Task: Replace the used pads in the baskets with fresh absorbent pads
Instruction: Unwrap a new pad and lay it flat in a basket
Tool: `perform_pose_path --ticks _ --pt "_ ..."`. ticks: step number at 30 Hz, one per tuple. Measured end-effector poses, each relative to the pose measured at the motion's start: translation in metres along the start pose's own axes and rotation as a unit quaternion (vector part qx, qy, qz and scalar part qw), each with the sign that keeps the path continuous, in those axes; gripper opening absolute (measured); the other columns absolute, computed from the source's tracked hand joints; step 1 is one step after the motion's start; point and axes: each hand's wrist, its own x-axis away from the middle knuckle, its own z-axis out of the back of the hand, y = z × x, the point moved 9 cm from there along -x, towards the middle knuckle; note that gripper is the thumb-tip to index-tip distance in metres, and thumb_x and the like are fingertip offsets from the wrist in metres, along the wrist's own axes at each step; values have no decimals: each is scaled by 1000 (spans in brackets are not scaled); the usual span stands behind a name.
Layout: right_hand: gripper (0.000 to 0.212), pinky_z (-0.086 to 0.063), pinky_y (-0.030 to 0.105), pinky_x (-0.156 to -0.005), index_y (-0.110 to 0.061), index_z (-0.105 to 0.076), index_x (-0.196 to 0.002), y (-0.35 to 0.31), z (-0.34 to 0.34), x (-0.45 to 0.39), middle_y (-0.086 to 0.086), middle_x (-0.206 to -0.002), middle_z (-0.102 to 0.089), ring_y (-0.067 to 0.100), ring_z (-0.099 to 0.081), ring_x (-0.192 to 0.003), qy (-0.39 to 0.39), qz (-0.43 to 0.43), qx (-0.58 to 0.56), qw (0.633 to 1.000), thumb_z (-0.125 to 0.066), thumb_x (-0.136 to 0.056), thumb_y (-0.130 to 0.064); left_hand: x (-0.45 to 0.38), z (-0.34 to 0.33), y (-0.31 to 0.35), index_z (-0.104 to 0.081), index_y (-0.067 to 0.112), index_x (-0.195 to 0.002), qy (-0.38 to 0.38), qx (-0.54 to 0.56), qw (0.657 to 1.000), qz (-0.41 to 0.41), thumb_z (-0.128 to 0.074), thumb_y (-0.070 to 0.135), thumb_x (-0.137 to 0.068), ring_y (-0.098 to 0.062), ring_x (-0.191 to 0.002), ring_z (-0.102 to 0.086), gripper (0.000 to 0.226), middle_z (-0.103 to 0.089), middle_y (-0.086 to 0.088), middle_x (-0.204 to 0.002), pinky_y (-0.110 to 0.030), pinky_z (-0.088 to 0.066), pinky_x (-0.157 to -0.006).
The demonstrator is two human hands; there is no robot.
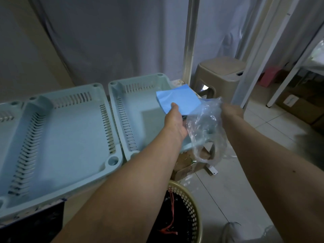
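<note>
- Pale-green plastic baskets: left one & right one side by side, both bare inside. No used pads showing, so we judge we're at the refill step.
- Clear bag: our right hand grips it, fingers hidden.
- Blue fresh pad: our left hand pinches its near edge, held over right basket. Next we lay it flat inside.

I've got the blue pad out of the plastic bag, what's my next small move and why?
Probably lower the folded blue pad into the right basket and start unfolding it. The left hand holds the pad right over that basket, whose floor looks bare, and the pad is clear of the bag that the right hand holds.
</note>
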Motion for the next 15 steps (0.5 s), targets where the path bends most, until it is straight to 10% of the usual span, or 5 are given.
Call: perform_pose_path --ticks 7,11,15 --pt "60 -55 42 -85 -16 -67 -103 -52 -35 10 12 -108 -65 32 -65 -93 -88 130 134 978 -52 -51 -42 18 -4 -3 -53 7 -107 -4 51 999 19 -40 43 -100 -34 -93 -62 39 -60 -15 -89 -52 -51 -87" --pt "71 -47 43 -99 -8 -50 -134 -45 -50 6 16 -136 -52 31 -51 -124 -117 142 283 941 -56 -68 -34 24 5 0 -51 10 -102 6 46 999 21 -41 47 -98 -37 -110 -61 39 -60 -14 -91 -55 -49 -92" --pt "52 -48 35 -90 -3 -46 -135 -46 -30 45 16 -128 -54 31 -55 -115 -80 186 393 897 -62 -88 -17 28 10 2 -47 15 -117 22 19 1000 11 -39 47 -99 -35 -114 -58 37 -58 -11 -91 -58 -46 -88"
